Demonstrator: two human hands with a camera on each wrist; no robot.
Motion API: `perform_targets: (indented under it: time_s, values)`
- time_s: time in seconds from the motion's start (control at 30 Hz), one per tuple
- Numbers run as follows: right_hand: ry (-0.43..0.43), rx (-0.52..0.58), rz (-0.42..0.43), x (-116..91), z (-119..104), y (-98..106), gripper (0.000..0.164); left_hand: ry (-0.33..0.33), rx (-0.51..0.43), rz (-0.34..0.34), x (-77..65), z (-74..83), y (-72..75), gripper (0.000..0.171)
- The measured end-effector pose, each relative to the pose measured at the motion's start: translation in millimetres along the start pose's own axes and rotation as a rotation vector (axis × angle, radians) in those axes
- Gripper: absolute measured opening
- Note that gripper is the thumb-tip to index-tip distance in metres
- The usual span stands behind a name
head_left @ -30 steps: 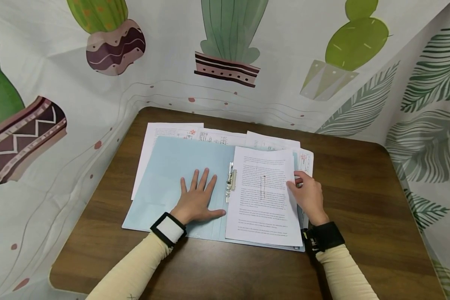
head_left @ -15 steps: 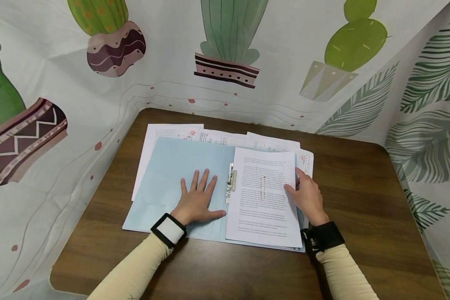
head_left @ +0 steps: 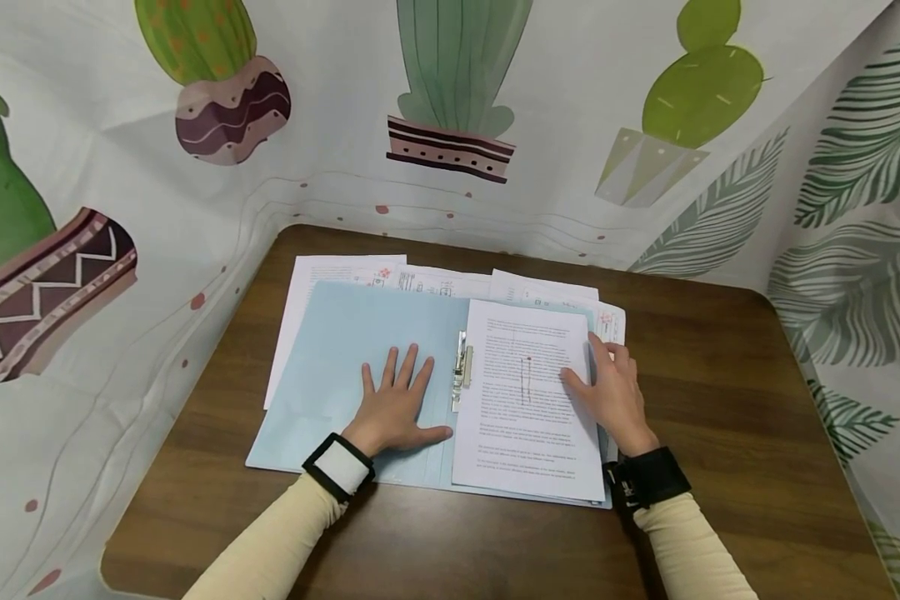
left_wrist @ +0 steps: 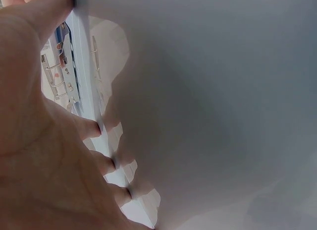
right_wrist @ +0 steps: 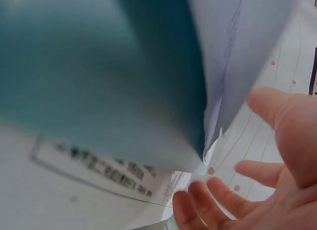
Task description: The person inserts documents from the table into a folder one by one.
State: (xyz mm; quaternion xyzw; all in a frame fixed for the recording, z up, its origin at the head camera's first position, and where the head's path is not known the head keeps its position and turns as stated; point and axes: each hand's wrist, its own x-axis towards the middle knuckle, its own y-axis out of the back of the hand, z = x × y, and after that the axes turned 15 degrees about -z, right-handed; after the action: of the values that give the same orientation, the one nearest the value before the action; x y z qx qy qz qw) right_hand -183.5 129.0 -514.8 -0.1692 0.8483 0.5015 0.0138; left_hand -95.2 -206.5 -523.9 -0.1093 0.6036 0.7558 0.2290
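Observation:
A light blue folder [head_left: 345, 333] lies spread on the table, a metal clip [head_left: 461, 371] near its spine. Printed sheets [head_left: 525, 417] cover its right side. On the bare left cover my left hand [head_left: 392, 412] rests flat, fingers spread and thumb toward the clip; the left wrist view shows the fingertips against the cover. My right hand [head_left: 613, 396] is at the sheets' right edge, thumb over the paper and fingers beside the edge. In the right wrist view, thumb and fingers of that hand [right_wrist: 277, 205] stand apart, with nothing pinched between them.
Loose printed papers [head_left: 288, 333] stick out from under the folder at the left, back and right. The brown wooden table [head_left: 720, 400] has rounded corners. A cactus-print cloth [head_left: 330, 108] hangs behind it.
My right thumb and fingers have spread from a near-pinch at the sheets' edge, and the thumb has shifted left over the paper. My left hand stays in place on the cover.

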Motion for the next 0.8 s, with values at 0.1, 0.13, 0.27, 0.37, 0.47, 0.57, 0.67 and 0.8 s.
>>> perform_targets:
  time_s: [0.1, 0.13, 0.27, 0.37, 0.47, 0.57, 0.67, 0.8]
  values:
    - [0.068, -0.016, 0.053, -0.1, -0.7, -1.4, 0.084, 0.0, 0.005, 0.008, -0.5, 0.6, -0.4, 0.117]
    - [0.095, -0.027, 0.071, 0.0, -1.1, -1.8, 0.086, -0.001, 0.007, 0.011, -0.6, 0.6, -0.5, 0.117]
    - [0.166, -0.054, 0.09, 1.2, -2.5, -4.3, 0.097, -0.002, 0.011, 0.017, -0.7, 0.6, -0.8, 0.116]
    - [0.193, -0.08, 0.077, 2.3, -2.8, -7.1, 0.102, -0.015, 0.001, 0.033, -0.6, 0.1, -1.5, 0.116]
    - [0.227, -0.1, 0.063, 1.4, -3.9, -9.0, 0.104, -0.025, -0.013, 0.035, -0.1, -0.8, -2.8, 0.116]
    - [0.257, -0.104, 0.044, -0.4, -6.3, -9.8, 0.105, -0.027, -0.026, 0.04, -0.6, -0.4, -2.2, 0.115]
    - [0.271, -0.105, 0.019, -1.8, -8.0, -10.2, 0.105, -0.019, -0.021, 0.037, -0.5, 0.5, -1.4, 0.115]
    - [0.261, -0.115, -0.023, -3.2, -8.2, -10.8, 0.104, -0.014, -0.007, 0.03, -0.6, 1.8, -0.3, 0.115]
